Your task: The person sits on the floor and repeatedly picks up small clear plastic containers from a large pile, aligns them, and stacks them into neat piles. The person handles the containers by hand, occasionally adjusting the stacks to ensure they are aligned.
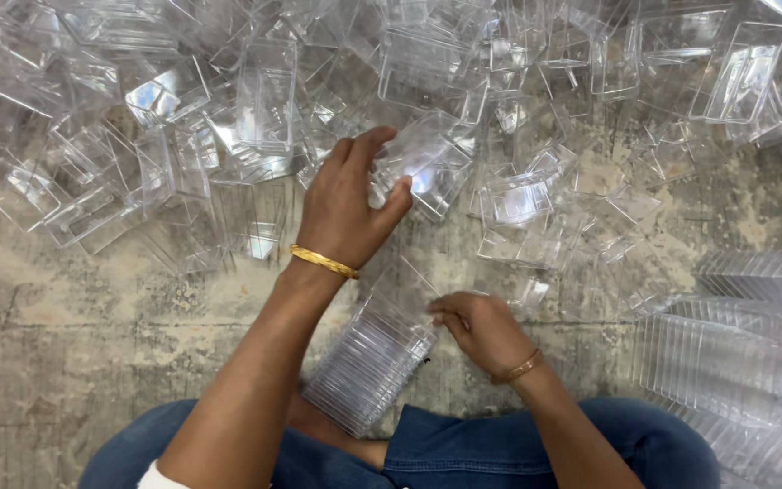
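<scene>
My left hand [348, 204], with a gold bangle on the wrist, reaches up into a heap of clear plastic boxes and is closed on one clear box [427, 163] at the heap's near edge. My right hand [481, 328], also wearing a bangle, rests its fingers on the top end of a nested stack of clear boxes [371, 362] that leans against my knees. The stack runs diagonally from my lap up towards the right hand.
Loose clear plastic boxes [264, 100] cover the far half of a worn concrete floor [83, 335]. Long rows of nested boxes [735, 353] lie at the right. My legs in blue jeans [463, 453] fill the bottom middle.
</scene>
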The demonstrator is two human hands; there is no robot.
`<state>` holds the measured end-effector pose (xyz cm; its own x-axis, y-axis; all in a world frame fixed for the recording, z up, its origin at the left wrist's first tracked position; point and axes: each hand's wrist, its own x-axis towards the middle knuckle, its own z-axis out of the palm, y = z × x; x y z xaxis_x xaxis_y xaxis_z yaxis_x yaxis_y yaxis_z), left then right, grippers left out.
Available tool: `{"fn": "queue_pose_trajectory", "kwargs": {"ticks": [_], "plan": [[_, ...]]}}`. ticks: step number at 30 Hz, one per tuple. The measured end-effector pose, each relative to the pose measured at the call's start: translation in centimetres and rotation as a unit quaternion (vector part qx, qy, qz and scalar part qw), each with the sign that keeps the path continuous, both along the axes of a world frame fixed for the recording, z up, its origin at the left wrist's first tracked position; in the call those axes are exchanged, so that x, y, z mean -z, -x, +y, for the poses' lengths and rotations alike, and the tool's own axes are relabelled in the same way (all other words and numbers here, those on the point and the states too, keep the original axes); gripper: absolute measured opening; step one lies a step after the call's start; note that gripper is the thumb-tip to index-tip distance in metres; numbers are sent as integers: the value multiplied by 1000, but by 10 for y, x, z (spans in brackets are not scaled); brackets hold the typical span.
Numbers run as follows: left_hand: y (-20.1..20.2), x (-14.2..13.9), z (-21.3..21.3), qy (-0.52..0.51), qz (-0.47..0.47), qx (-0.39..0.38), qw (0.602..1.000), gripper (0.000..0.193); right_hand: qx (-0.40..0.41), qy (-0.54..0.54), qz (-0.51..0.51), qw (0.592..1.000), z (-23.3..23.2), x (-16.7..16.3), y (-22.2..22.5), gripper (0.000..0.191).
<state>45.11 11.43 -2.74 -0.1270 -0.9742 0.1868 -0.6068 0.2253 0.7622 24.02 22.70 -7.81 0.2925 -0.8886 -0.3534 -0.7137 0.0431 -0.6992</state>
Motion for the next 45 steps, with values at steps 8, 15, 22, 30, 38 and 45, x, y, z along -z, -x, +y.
{"fn": "queue_pose_trajectory", "kwargs": {"ticks": [8,15,22,30,38,45], "plan": [[2,1,5,83,7,20,996,50,35,-141,-55,988,22,28,-5,26],[-4,-6,3,69,44,11,997,47,245,-109,-137,954,76,28,-58,107],[-6,-12,3,82,65,12,994,46,255,-129,-332,899,109,17,-87,135],[-8,-8,5,48,117,22,992,46,218,71,-187,955,99,-38,-50,112],[5,2,8,-14,116,20,993,53,545,145,106,819,164,-138,186,97],[24,27,16,-36,126,66,989,51,544,-27,326,772,199,-133,256,85]]}}
